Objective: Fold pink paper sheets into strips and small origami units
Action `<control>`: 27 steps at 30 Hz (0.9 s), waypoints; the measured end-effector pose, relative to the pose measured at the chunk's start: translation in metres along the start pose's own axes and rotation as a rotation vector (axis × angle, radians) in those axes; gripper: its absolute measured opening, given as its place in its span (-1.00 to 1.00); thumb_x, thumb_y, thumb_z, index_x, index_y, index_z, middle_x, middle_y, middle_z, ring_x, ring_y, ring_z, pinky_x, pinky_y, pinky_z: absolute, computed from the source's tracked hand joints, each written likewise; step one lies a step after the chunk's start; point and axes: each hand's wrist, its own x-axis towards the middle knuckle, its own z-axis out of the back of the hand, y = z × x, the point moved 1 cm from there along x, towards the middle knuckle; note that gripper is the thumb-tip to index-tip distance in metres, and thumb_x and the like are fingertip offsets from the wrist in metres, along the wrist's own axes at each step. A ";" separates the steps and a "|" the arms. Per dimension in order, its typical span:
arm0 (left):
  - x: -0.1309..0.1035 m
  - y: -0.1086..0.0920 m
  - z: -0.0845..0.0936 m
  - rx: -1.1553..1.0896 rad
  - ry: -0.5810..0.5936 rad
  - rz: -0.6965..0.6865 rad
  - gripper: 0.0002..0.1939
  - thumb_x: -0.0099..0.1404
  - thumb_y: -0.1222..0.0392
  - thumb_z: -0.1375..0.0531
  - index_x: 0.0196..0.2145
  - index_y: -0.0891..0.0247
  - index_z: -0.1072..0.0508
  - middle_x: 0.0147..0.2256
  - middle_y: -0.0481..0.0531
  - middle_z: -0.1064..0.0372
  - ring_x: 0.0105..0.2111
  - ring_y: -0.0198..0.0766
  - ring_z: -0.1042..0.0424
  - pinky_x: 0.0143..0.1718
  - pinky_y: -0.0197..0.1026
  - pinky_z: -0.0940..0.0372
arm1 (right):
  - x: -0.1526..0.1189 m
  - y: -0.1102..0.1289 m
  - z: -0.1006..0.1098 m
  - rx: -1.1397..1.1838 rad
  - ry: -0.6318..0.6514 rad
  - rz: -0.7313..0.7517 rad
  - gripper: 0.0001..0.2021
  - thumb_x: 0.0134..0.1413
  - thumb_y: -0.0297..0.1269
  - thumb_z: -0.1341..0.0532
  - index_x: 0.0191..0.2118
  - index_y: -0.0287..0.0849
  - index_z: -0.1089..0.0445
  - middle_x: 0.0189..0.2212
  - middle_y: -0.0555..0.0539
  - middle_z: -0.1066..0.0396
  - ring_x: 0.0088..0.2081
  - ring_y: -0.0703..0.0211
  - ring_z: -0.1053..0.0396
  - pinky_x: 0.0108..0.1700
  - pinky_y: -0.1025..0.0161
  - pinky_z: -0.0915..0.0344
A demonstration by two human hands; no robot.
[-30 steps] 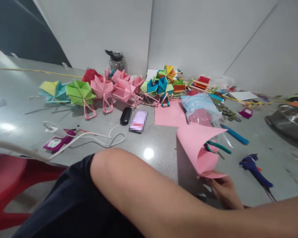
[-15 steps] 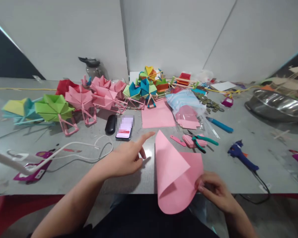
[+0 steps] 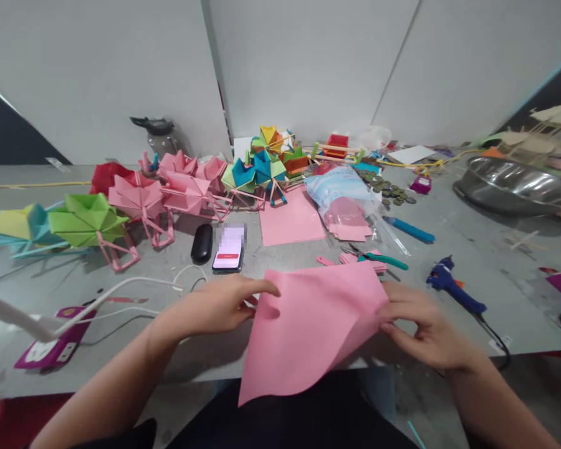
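A large pink paper sheet (image 3: 303, 324) lies opened out in front of me, its near edge hanging past the table edge and its right side curving up. My left hand (image 3: 224, 304) is at its upper left edge, index finger over the top face and the other fingers partly hidden at the edge. My right hand (image 3: 416, 321) pinches the sheet's right edge between thumb and fingers, slightly blurred. Just beyond the sheet are green-handled pliers (image 3: 383, 259) on small pink paper pieces, partly covered. Another pink sheet (image 3: 290, 221) lies flat farther back.
Folded paper models (image 3: 140, 196) line the back left. A phone (image 3: 229, 248) and a black case (image 3: 202, 243) lie left of centre. White cables cross the left side. A blue glue gun (image 3: 455, 287), a blue cutter (image 3: 410, 229) and a metal bowl (image 3: 518, 187) are at right.
The curled sheet has been opened out and spread to the left. My left hand has gone from pointing beside it to gripping its left edge; my right hand still holds the right edge.
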 end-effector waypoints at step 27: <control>0.002 0.033 -0.024 -0.468 -0.899 -0.047 -0.56 0.34 -0.28 -0.39 -0.32 0.19 -0.71 -0.36 0.15 -0.65 -0.34 -0.06 -0.62 -0.27 -0.08 -0.53 | 0.049 -0.050 0.002 0.185 -0.328 -0.042 -0.58 0.20 0.26 -0.41 -0.35 0.00 -0.72 -0.45 -0.12 -0.60 -0.45 0.04 -0.52 -0.38 0.14 -0.44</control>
